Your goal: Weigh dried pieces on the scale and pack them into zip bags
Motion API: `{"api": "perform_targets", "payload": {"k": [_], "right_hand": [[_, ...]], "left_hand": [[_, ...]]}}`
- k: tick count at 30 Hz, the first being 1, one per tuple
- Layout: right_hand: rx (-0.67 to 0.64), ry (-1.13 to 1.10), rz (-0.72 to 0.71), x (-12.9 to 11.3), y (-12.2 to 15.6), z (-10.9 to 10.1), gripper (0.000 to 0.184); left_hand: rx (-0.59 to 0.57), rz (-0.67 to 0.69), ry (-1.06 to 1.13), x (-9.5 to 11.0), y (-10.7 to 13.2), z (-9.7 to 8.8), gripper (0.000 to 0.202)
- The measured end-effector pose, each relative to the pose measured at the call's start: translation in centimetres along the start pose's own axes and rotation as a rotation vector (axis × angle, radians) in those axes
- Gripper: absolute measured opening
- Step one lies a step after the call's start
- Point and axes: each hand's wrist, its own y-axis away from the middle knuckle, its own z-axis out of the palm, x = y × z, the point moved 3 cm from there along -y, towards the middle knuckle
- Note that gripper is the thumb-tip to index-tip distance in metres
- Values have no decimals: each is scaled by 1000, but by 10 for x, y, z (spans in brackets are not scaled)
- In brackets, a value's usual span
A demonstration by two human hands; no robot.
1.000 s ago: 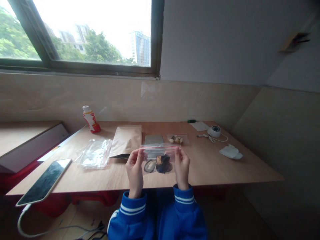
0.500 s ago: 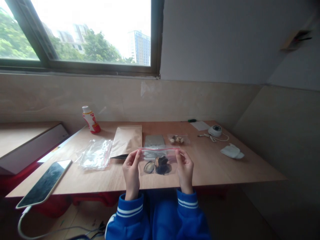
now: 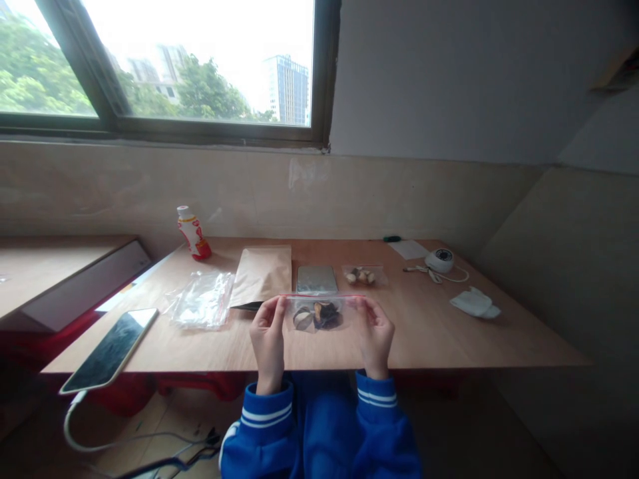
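Between my hands a clear zip bag [image 3: 349,322] with a red zip strip along its top is stretched out above the table's front part. Dark and pale dried slices [image 3: 325,315], perhaps mushroom, lie inside it. My left hand [image 3: 268,336] pinches the bag's top left corner, and my right hand [image 3: 375,332] pinches its top right corner. Just beyond the bag lie a flat grey scale-like plate [image 3: 317,279] and a brown paper pouch [image 3: 264,273] with a dark opening towards me. Another clear bag with pale chunks [image 3: 362,275] rests behind, to the right.
Left on the wooden table [image 3: 424,332] are empty clear bags [image 3: 204,301], a red and white bottle [image 3: 194,233] and a phone [image 3: 110,352] on a cable, overhanging the front edge. At right are a white camera [image 3: 439,261], crumpled white tissue [image 3: 475,303], paper [image 3: 408,249] and a green-handled tool [image 3: 392,239].
The view has shifted, so the table things appear farther right. The held bag is tilted flatter and looks shorter; both hands keep their pinch on its corners.
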Motion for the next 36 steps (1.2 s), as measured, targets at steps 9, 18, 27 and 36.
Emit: {"api": "perform_targets", "payload": {"k": [9,18,27,36], "right_hand": [[-3,-17,-77,-11,11,11,24],[-30,-244,4,-9,14,20,25],[-57,-199,48,-7,14,13,26],[-38,-158,-35,-19,16,6,21]], "left_hand": [[166,78,-7,2,12,2,30],[20,-43,291,-9,18,20,36],[-84,-64,227,-9,22,18,27],[-41,11,100,1,25,12,29]]}}
